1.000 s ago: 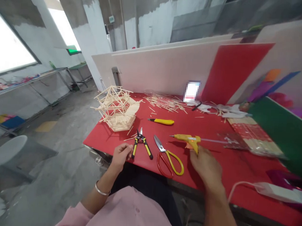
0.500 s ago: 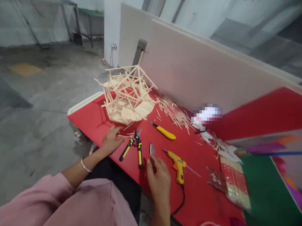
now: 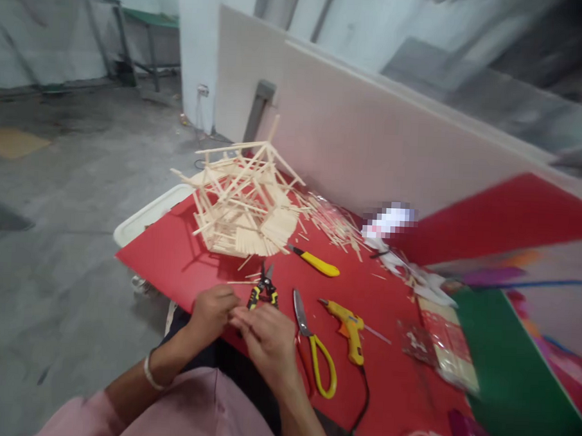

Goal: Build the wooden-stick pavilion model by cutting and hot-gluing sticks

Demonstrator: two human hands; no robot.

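My left hand (image 3: 214, 314) and my right hand (image 3: 269, 339) meet at the table's front edge, fingers pinched together. Whatever they hold is too small or hidden to make out. Just behind them lie black-and-yellow pruning shears (image 3: 267, 284), their handles partly covered by my right hand. To the right of that hand are scissors (image 3: 323, 367) with yellow handles. Farther back stands an open frame of thin wooden sticks (image 3: 243, 203), with a few loose sticks (image 3: 244, 282) in front of it. A yellow-handled cutting tool (image 3: 320, 263) rests beside the frame.
A yellow glue gun (image 3: 347, 320) with a black cord lies on the red tabletop (image 3: 149, 257). Scattered sticks (image 3: 341, 230) and a packet of sticks (image 3: 447, 347) are at the right. A pale board (image 3: 372, 125) rises behind the table.
My right hand has left the scissors and moved left to my left hand. My left hand has come down and right, away from the loose sticks; both hands now pinch together.
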